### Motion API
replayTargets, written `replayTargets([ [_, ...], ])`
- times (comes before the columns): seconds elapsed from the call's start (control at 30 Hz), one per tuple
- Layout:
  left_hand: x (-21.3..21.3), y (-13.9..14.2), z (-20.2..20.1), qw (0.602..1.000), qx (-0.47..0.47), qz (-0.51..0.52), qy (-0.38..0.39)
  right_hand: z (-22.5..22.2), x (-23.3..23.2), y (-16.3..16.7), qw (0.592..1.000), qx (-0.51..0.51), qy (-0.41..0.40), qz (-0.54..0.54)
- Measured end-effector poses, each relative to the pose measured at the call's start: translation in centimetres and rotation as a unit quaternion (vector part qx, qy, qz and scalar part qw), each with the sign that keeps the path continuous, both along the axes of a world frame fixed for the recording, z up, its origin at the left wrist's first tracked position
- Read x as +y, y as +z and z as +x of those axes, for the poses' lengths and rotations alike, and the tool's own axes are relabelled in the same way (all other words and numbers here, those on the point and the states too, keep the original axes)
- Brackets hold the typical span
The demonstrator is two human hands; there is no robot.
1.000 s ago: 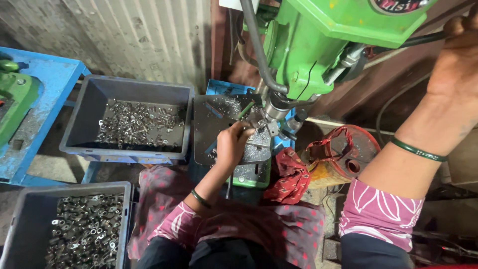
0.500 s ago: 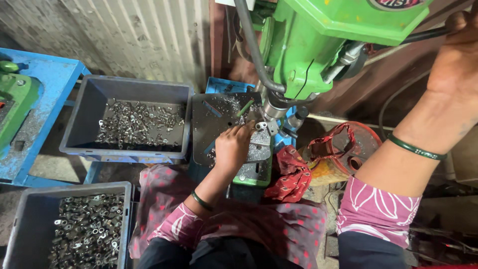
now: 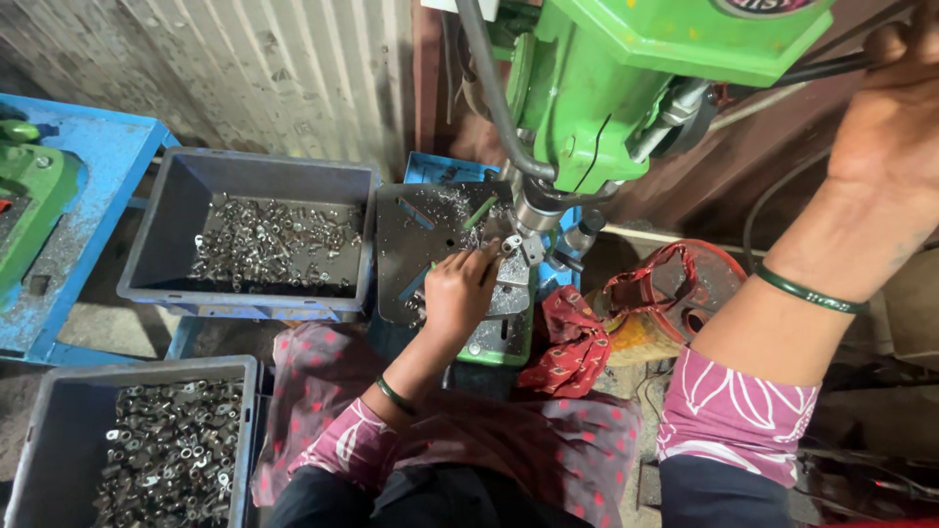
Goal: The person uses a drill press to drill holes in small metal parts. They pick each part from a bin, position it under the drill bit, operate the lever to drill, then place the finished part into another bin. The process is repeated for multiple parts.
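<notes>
Right hand (image 3: 895,88) cut off by top-right edge; its grip on the dark lever (image 3: 831,66) only partly seen, fingers out of frame. Left hand (image 3: 458,293) fingertips hide whatever small part sits under the spindle (image 3: 533,210), too small to tell. Green drill press (image 3: 626,78) head cropped at top. Lower grey bin (image 3: 59,430) cut by bottom-left edge. Person's lap cropped at bottom.

Bright green drill press (image 3: 626,88); grey bins (image 3: 249,235) of silvery metal parts (image 3: 264,244); pink sleeves (image 3: 734,411) with white leaf pattern; red patterned cloth (image 3: 572,342); blue stand (image 3: 93,166) at left.
</notes>
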State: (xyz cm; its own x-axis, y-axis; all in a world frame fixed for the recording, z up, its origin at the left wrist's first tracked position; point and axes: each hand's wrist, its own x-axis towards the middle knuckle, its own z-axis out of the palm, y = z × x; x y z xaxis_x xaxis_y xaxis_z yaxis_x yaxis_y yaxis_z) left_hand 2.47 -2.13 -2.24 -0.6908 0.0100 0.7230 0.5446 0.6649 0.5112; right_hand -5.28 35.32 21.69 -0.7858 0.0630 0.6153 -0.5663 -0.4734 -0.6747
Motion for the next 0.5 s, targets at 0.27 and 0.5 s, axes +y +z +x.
replayTargets([
  [0.27,0.2,0.5,-1.3,0.999,-0.022,-0.041,-0.003,0.1,-0.2,0.0,1.000,0.008,-0.006,-0.005],
  [0.5,-0.3,0.4,-2.0,1.000,-0.020,-0.015,-0.009,7.1,-5.6,-2.4,0.993,0.100,-0.048,-0.046],
])
